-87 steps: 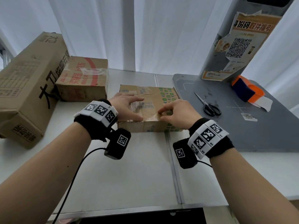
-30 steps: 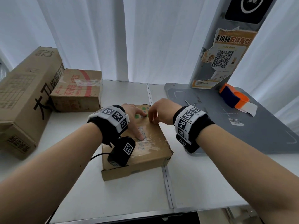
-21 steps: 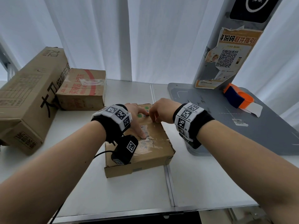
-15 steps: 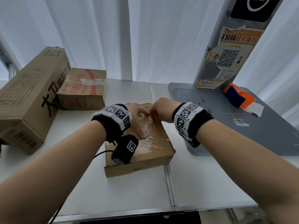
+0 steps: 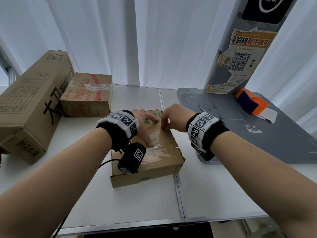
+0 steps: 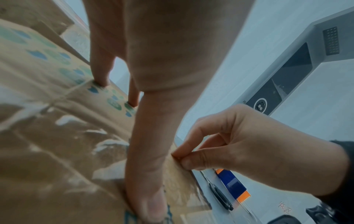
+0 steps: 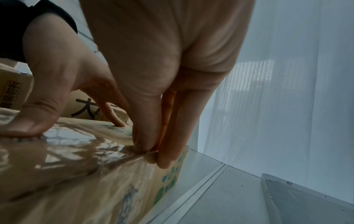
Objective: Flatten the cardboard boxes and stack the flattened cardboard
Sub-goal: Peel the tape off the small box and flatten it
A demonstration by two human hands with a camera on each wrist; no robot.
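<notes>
A flat brown cardboard box (image 5: 159,158) with green dots and clear tape on its lid lies on the white table in front of me. My left hand (image 5: 145,124) lies spread on the lid, thumb (image 6: 147,197) and fingertips (image 6: 101,78) pressing down. My right hand (image 5: 169,119) is at the far right part of the lid, thumb and forefinger pinching a lifted end of the clear tape (image 7: 148,151). The same pinch (image 6: 178,156) shows in the left wrist view beside my left thumb.
Two closed cardboard boxes stand at the left: a long one (image 5: 27,103) and a smaller one with red print (image 5: 87,95). A grey stand base (image 5: 257,127) at the right carries scissors (image 6: 220,195), an orange and blue tape dispenser (image 5: 250,103) and a post with a QR poster (image 5: 240,60).
Since 2.9 s ago the box has been turned and drawn closer to me. Over the last second both hands have stayed nearly still on the lid.
</notes>
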